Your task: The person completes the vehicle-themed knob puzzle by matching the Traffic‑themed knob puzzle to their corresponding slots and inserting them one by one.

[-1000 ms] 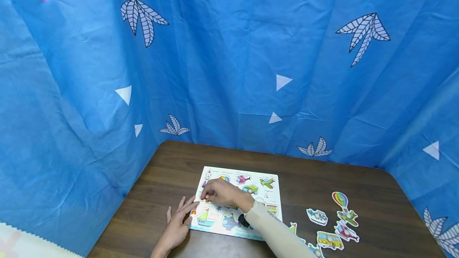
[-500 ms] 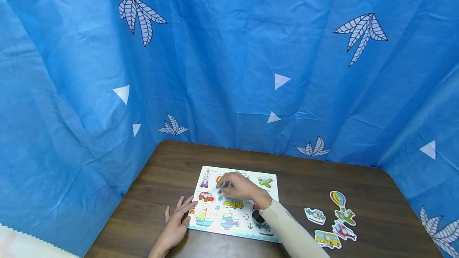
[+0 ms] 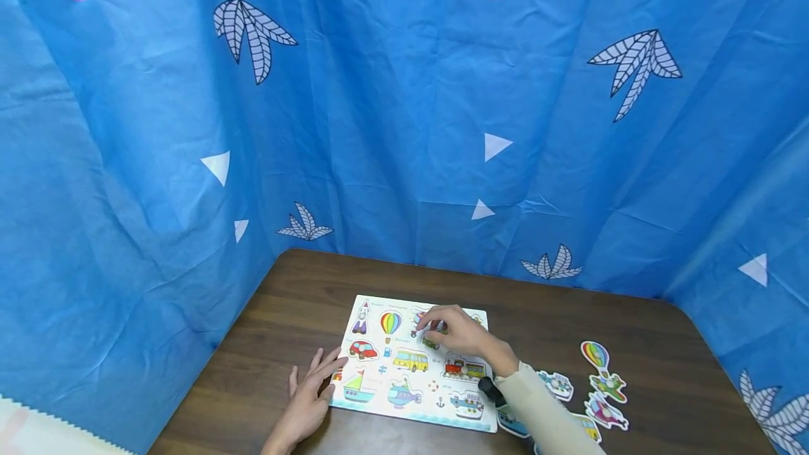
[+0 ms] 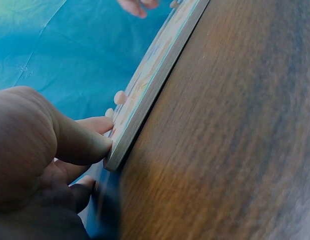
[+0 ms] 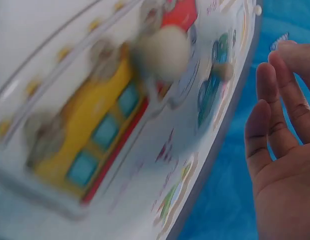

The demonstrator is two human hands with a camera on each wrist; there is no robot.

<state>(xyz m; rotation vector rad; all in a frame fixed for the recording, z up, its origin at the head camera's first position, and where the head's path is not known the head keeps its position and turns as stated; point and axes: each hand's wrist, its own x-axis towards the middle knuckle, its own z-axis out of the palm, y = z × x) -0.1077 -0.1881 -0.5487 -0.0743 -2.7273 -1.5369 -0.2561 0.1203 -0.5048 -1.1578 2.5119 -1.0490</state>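
A white peg puzzle board [image 3: 392,300] with pictures of vehicles lies on the table. The left hand [image 3: 308,395] rests at its left edge; its fingers lie over the corner, and in the left wrist view the thumb [image 4: 87,142] touches the board's side. Over the board's upper right part is the right hand [image 3: 458,332], fingers loosely bent with nothing seen between them, also in the right wrist view. A red and yellow train piece [image 3: 464,368], its round knob [image 5: 170,52] showing, sits below that hand. A red car piece [image 3: 362,350] and a rocket piece [image 3: 360,318] sit at the left.
Loose pieces lie right of the board: a balloon [image 3: 595,354], a green plane [image 3: 609,386], a pink helicopter [image 3: 605,411], a ship [image 3: 556,384] and a yellow bus [image 3: 588,428] partly behind the right sleeve [image 3: 550,409]. Blue curtain [image 3: 392,125] surrounds the brown table [image 3: 297,300].
The right hand has moved right across the board, from the red car past the balloon picture to the upper right part. The left hand stays at the left edge.
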